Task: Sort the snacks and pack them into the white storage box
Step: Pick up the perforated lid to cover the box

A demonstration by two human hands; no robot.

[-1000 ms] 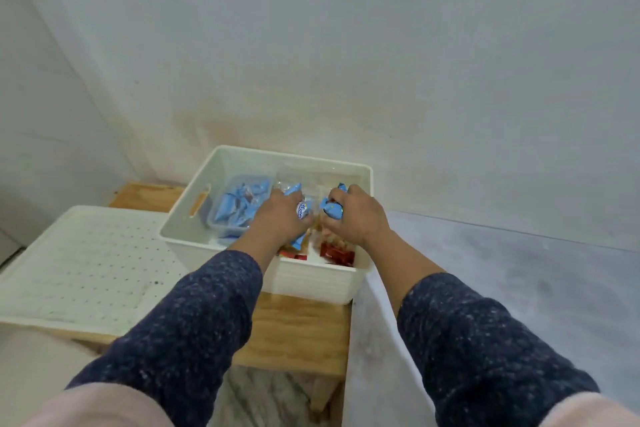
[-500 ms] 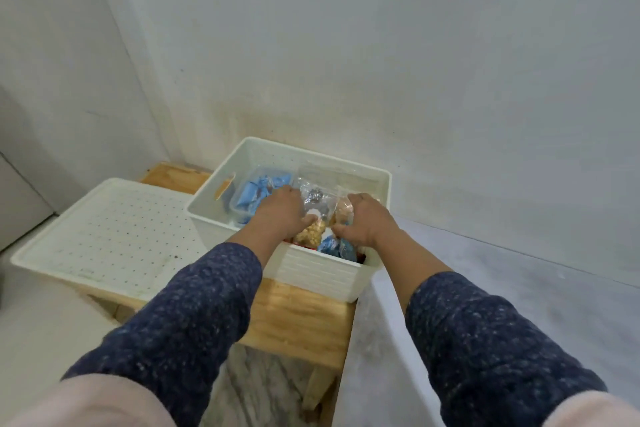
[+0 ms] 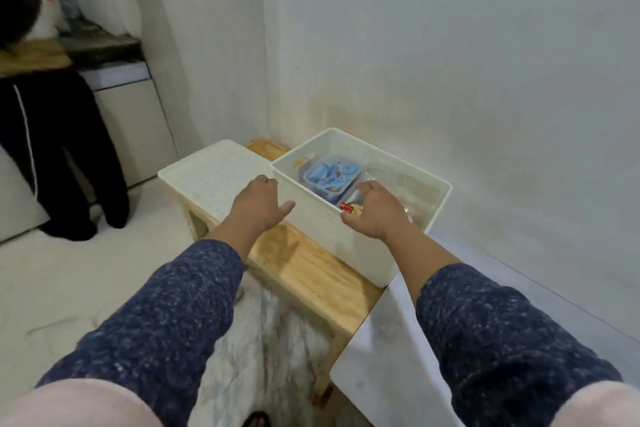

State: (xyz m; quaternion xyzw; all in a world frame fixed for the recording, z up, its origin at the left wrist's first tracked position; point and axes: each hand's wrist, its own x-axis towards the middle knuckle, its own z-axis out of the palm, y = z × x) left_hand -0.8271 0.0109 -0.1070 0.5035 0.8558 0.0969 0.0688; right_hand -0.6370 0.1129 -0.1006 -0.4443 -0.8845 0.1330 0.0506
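Note:
The white storage box stands on a wooden bench against the wall. Inside it, a clear tub of blue-wrapped snacks sits at the left, and clear bags of snacks lie at the right. A small red wrapped snack shows at the box's near rim. My right hand rests over that rim, fingers curled down inside the box; what it grips is hidden. My left hand hovers outside the box, above its left near corner, fingers apart and empty.
A white perforated lid lies on the bench left of the box. A person in dark trousers stands at far left by a counter. A white marble slab adjoins the bench on the right. Walls close in behind.
My left hand has come out of the box and now hovers over its left corner. The blue snacks left my hands. The view swung left, showing the room and a person.

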